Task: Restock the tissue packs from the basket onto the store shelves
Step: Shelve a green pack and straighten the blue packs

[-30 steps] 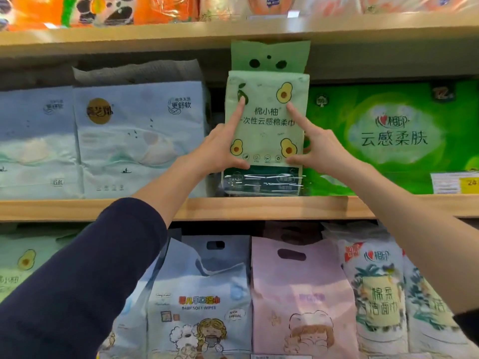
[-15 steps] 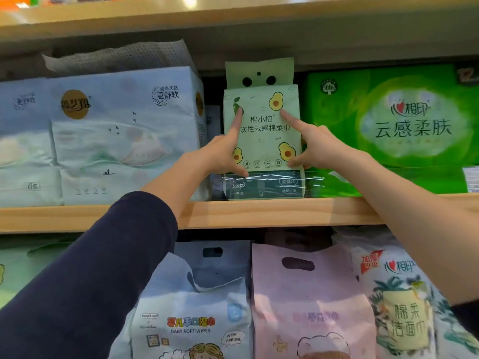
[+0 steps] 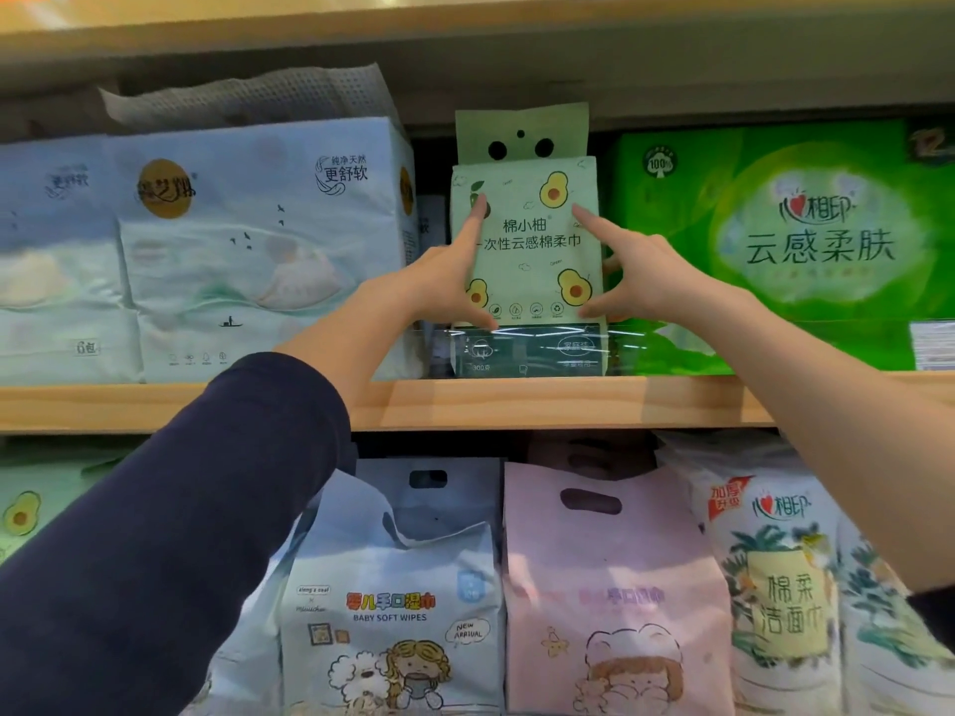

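Standing an avocado pack on the middle shelf

Head cam, only view we've got. Both hands are on a pale green plastic tissue pack with avocado prints, and it's sitting upright on the light wooden middle shelf board. Long axis runs straight up and down, printed face toward the camera, flat handle flap with the punched holes pointing up at the underside of the shelf above. The bottom bit of the pack is clear film with dark contents showing through.

Left hand, coming out of a dark navy sleeve, has its fingers spread: index laid up along the pack's left front, thumb pressing near the lower left corner. Right hand mirrors it, index on the upper right of the face, thumb at the lower right. So it's more of a two-sided pinch between the hands than a closed fist on either side.

The pack is slotted in a narrow gap between a big pale blue plastic multi-pack of tissues on its left and a bright green plastic multi-pack on its right.

Lower shelf is full of soft bags standing up: a light blue baby wipes bag with a cartoon kid, a pink bag with a cut-out handle, and a white bag with leafy print.
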`<state>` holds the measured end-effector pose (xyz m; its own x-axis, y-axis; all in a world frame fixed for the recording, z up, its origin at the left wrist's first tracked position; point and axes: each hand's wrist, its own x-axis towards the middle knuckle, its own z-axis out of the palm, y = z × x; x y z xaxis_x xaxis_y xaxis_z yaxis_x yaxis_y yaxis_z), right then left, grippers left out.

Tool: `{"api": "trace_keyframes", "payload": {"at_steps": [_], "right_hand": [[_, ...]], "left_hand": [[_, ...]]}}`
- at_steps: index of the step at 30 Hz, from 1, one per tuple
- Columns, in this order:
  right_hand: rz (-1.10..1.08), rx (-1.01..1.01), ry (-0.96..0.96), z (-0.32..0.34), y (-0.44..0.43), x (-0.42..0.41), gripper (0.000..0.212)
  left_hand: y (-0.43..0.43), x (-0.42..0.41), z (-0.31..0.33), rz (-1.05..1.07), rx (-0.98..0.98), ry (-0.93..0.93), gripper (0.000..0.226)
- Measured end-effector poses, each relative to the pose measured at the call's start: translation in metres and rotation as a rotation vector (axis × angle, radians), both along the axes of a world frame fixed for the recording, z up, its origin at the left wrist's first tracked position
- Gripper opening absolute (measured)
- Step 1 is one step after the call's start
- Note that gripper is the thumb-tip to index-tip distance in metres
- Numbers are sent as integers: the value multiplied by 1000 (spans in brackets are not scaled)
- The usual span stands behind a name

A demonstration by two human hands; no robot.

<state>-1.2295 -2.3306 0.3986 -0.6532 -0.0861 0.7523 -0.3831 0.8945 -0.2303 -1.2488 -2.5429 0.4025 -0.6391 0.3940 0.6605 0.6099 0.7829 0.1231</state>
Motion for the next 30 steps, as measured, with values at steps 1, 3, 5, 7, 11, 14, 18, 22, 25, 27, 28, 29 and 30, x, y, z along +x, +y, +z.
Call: {"api": "trace_keyframes", "payload": {"at_steps": [1, 3, 5, 7, 11, 14, 18, 22, 25, 27, 28, 29, 30], "right_hand": [[-15, 7, 2, -1, 0, 3, 107], [-31, 14, 6, -3, -2, 9, 106], [-25, 6, 1, -6, -4, 17, 103], [-22, 3, -7, -9, -7, 23, 101], [-40, 9, -14, -15, -9, 36, 98], [-36, -1, -9, -20, -12, 51, 92], [-50, -19, 12, -28, -17, 74, 82], [-73, -53, -1, -39, -24, 102, 78], [-104, -50, -4, -49, -31, 124, 77], [-118, -52, -23, -58, -35, 137, 77], [-122, -56, -31, -63, -38, 143, 77], [-126, -65, -43, -68, -40, 149, 77], [-129, -74, -57, -74, -42, 155, 77]], "left_hand": [[-1, 2, 0, 4, -4, 0, 122], [-2, 6, 0, 5, -2, -10, 122], [-5, 8, -1, 2, 15, -20, 122], [-8, 10, -4, 4, 23, -17, 121], [-16, 20, -11, -24, 54, -51, 113], [-24, 31, -15, -30, 77, -31, 102], [-38, 50, -21, -56, 119, -39, 90], [-53, 75, -30, -115, 155, -59, 85], [-65, 93, -42, -130, 166, -62, 82], [-75, 105, -52, -129, 148, -74, 82], [-80, 110, -58, -131, 144, -89, 82], [-86, 116, -64, -135, 141, -108, 82], [-91, 121, -71, -137, 138, -126, 82]]}}
